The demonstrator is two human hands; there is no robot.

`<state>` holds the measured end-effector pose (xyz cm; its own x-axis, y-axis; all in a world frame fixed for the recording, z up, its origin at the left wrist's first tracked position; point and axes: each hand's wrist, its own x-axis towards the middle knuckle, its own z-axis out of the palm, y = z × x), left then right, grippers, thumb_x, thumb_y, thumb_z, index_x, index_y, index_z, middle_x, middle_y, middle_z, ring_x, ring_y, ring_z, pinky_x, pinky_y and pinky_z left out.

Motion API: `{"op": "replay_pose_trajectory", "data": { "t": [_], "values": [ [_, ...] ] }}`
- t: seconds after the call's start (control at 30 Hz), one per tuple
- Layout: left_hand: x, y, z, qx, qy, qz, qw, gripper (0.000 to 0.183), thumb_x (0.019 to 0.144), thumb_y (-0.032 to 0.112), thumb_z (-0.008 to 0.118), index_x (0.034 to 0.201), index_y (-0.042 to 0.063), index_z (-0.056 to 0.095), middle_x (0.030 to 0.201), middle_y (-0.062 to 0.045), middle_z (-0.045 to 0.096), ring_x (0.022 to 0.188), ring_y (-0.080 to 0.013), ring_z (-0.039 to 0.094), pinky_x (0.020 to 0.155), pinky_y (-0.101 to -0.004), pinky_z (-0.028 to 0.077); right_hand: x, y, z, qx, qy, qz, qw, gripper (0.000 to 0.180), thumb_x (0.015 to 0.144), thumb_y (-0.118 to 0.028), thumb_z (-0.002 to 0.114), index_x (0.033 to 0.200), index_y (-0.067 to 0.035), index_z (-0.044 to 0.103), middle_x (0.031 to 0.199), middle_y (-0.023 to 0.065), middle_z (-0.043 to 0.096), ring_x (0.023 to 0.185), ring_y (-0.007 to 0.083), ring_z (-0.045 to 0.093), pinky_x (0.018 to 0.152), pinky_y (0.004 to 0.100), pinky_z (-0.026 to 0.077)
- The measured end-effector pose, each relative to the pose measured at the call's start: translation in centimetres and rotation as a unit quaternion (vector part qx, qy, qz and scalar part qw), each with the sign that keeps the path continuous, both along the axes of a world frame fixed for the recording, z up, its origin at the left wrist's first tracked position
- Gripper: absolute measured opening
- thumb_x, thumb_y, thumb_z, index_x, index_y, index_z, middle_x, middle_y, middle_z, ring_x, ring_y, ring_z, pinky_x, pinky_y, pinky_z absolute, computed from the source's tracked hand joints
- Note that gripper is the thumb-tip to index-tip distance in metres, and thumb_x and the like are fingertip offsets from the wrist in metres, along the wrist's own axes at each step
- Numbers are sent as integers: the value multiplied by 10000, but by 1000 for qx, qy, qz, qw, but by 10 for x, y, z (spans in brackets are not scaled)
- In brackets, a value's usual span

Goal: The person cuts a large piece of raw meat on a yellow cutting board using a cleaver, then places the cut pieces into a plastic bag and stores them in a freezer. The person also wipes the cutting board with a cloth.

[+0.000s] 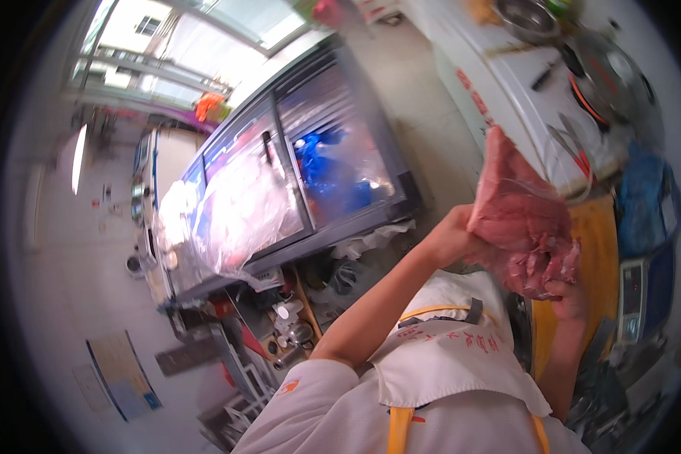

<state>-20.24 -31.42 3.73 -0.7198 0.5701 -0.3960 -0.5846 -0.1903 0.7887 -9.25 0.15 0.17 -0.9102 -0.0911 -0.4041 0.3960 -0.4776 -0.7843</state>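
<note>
A large slab of raw red meat [522, 221] is held up between my two hands, in front of the apron and to the right. My left hand [457, 238] grips its left edge, with part of the fingers hidden behind the meat. At the ragged lower right end, my right hand [567, 301] has hold of the meat, thumb on the near side. One pointed corner of the slab reaches up towards the white counter. Partly behind the meat lies a yellow-brown cutting board [596, 244].
Scissors with red handles [579, 150] lie on the white counter [522, 74], near a grey round appliance [610, 79] and a metal bowl [525, 20]. A digital scale [647, 295] and blue plastic bag [647, 198] are at right. A chest freezer with sliding glass lids [295, 164] stands left.
</note>
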Motion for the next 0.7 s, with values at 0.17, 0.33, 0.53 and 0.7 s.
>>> {"op": "replay_pose_trajectory", "data": {
  "t": [0.17,0.33,0.53,0.7],
  "values": [
    [29,-166,48,37,6,205,978,286,758,-124,720,1024,-27,683,730,-79,673,570,-137,581,497,-284,408,-105,-155,77,-29,26,219,975,864,696,42,741,1539,4,554,1387,42,668,1119,158,683,916,306,582],
    [56,-335,79,195,112,454,862,646,1074,355,618,1598,12,459,1534,-177,600,1370,-324,607,1144,-508,508,-201,-367,156,21,93,403,910,864,707,-58,794,1527,50,542,1301,70,687,1101,166,696,974,321,570],
    [73,-474,51,242,70,648,719,554,1118,374,545,1572,58,521,1577,-127,595,1459,-326,561,1241,-525,448,-274,-614,166,102,120,638,754,608,817,-143,814,1386,2,658,1194,73,731,1086,156,691,980,315,549],
    [100,-561,-26,307,8,692,653,503,1110,332,539,1534,63,578,1568,-136,614,1447,-330,578,1246,-535,447,-272,-772,129,175,55,738,650,503,847,-212,839,1295,-14,724,1184,97,761,1064,187,720,942,344,581]
  ]
}}
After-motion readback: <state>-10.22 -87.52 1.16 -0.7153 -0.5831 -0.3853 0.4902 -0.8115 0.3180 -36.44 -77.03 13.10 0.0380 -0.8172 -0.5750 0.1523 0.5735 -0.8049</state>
